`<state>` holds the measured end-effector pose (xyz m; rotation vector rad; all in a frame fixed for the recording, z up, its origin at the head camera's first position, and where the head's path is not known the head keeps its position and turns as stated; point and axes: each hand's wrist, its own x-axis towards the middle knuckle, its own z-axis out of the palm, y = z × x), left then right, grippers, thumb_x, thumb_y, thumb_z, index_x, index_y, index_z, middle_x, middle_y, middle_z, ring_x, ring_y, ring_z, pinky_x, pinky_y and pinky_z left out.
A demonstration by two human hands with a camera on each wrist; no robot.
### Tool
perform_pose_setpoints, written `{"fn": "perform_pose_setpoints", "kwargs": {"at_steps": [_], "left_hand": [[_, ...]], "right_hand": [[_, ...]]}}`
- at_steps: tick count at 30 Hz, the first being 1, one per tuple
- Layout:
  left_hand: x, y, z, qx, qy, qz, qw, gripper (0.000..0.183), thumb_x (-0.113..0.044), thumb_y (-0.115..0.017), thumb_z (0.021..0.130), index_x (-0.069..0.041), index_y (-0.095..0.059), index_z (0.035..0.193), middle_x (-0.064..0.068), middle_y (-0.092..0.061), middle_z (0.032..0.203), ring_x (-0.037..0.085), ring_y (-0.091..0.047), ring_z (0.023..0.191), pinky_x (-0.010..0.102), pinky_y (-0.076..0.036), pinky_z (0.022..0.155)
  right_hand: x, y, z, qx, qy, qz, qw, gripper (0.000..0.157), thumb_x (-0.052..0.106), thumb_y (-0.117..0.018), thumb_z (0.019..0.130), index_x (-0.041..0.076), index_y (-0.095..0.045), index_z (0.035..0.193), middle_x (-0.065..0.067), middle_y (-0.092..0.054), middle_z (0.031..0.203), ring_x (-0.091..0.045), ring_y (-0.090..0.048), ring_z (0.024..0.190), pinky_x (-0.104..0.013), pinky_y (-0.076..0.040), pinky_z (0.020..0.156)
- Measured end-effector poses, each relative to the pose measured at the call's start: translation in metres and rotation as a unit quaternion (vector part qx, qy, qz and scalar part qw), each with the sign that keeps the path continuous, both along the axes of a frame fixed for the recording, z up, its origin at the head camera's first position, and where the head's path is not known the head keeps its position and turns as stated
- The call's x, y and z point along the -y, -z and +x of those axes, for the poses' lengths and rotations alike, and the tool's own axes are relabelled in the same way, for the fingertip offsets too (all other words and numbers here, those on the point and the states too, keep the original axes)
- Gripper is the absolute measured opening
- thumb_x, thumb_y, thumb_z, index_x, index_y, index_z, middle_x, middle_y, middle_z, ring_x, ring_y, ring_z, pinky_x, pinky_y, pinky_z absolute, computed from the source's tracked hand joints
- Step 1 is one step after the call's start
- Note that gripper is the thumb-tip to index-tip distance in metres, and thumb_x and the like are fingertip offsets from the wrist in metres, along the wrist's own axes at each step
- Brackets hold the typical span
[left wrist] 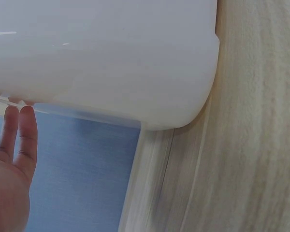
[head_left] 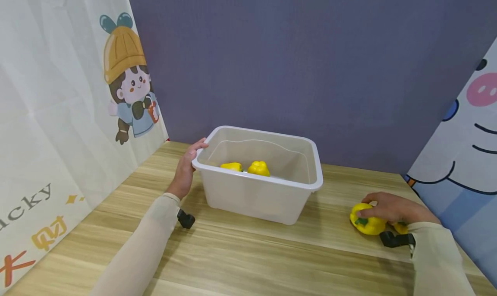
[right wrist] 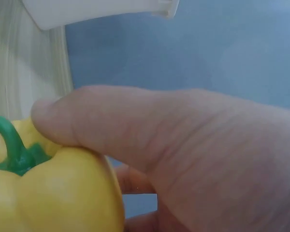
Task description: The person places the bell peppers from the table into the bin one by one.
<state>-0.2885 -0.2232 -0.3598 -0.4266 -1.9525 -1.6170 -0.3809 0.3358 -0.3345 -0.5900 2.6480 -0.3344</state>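
While the left hand (head_left: 184, 168) grips the rim of the pale bin (head_left: 248, 196) at its left end, the right hand (head_left: 396, 209) holds a yellow pepper (head_left: 372, 225) well apart from it, toward the right side of the table (head_left: 272, 259). The left wrist view shows two fingers (left wrist: 27, 140) extended, their tips at the rim. The right fingers are closed about the pepper, the thumb (right wrist: 87, 116) pressing beside its green stem (right wrist: 19, 159); whether the pepper touches the table cannot be determined. A second pepper (head_left: 401, 228), partly hidden, lies just beside the held one, near the right wrist. Inside the bin are two more yellow items, a left pepper (head_left: 231, 166) and a right pepper (head_left: 259, 169), a little apart, their lower parts concealed by the front wall. The bin stands upright before a dark blue panel (head_left: 279, 71).
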Motion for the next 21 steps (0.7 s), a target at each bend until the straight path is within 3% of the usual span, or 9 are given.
{"fn": "perform_pose_setpoints", "kwargs": {"at_steps": [7,21], "left_hand": [[0.0004,-0.0003,0.0006,0.002,0.0,0.001,1.0,0.054,-0.035,-0.026,0.106,0.0,-0.052,0.137,0.005,-0.037,0.158,0.022,-0.034,0.143,0.034,-0.039,0.097],[-0.0003,-0.0003,0.0001,-0.002,0.002,0.004,1.0,0.053,-0.034,-0.026,0.106,0.001,-0.052,0.136,0.006,-0.038,0.158,0.023,-0.035,0.142,0.032,-0.041,0.095]], "right_hand": [[0.0079,-0.0041,0.0009,-0.025,-0.02,0.015,0.999,0.081,0.057,-0.065,0.09,-0.008,-0.051,0.136,-0.038,-0.047,0.135,-0.054,-0.048,0.119,-0.065,-0.041,0.091],[0.0079,-0.0011,0.0011,-0.017,-0.021,-0.033,0.999,0.078,0.056,-0.063,0.093,-0.005,-0.049,0.141,-0.033,-0.052,0.135,-0.05,-0.054,0.116,-0.06,-0.046,0.088]]}}
